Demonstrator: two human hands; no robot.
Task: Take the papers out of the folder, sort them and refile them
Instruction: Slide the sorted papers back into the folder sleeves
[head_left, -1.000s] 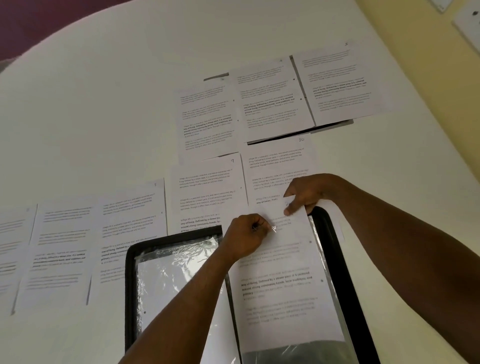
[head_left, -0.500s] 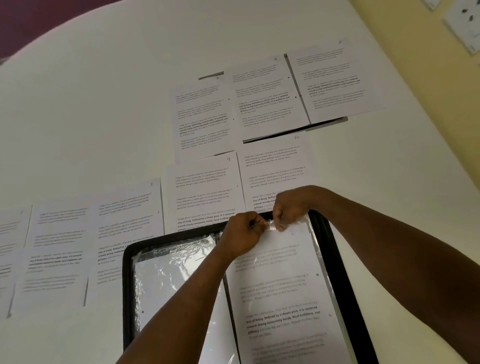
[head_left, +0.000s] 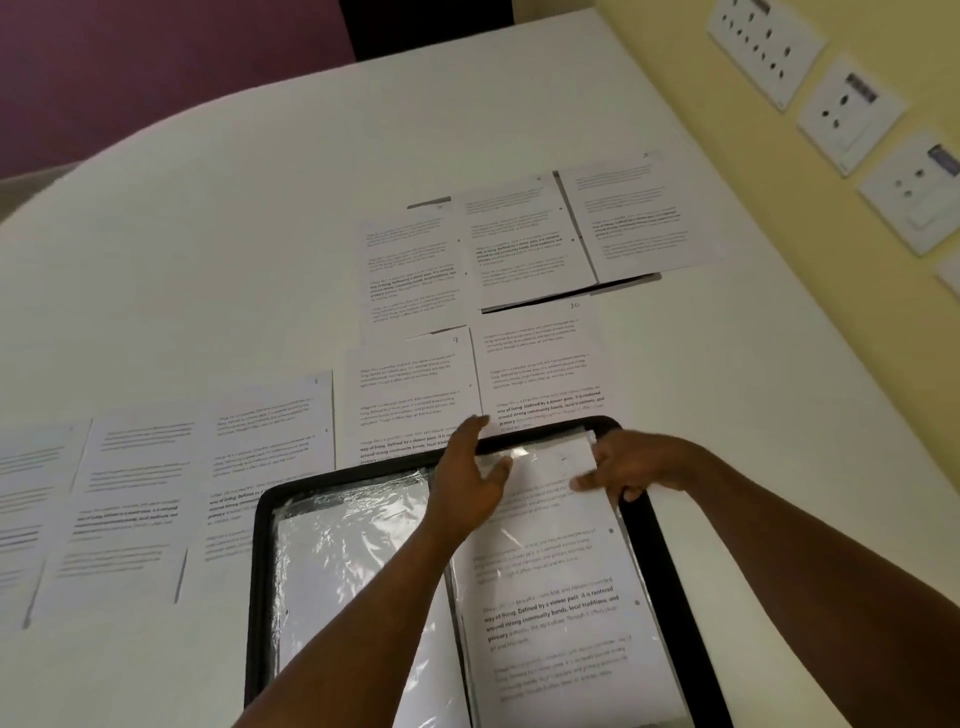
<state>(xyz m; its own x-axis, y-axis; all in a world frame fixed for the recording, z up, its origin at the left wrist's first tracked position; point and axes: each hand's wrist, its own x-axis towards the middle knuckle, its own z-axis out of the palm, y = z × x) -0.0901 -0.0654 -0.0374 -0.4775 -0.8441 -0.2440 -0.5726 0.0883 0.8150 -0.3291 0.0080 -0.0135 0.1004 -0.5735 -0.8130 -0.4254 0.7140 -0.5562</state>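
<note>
White table (head_left: 208, 260): carries all items. Printed sheets (head_left: 410, 270) spread from left edge to far right, incl. pp. 9, 10. Black folder (head_left: 654, 545), open, near edge; I see 1 sheet (head_left: 561, 597) sleeved on its right side. Left hand (head_left: 470, 480): fingers straight, flat on sleeve top. Right hand (head_left: 631, 465): pinches sleeve's top right corner.

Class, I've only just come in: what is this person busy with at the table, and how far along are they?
A person is refiling printed pages into an open black display folder on a white table. One page sits inside the clear sleeve on the folder's right side. The left hand lies open at the sleeve's top edge, while the right hand holds the top right corner. Many loose pages, some hand-numbered, lie spread in rows on the table beyond the folder, not yet filed.
</note>
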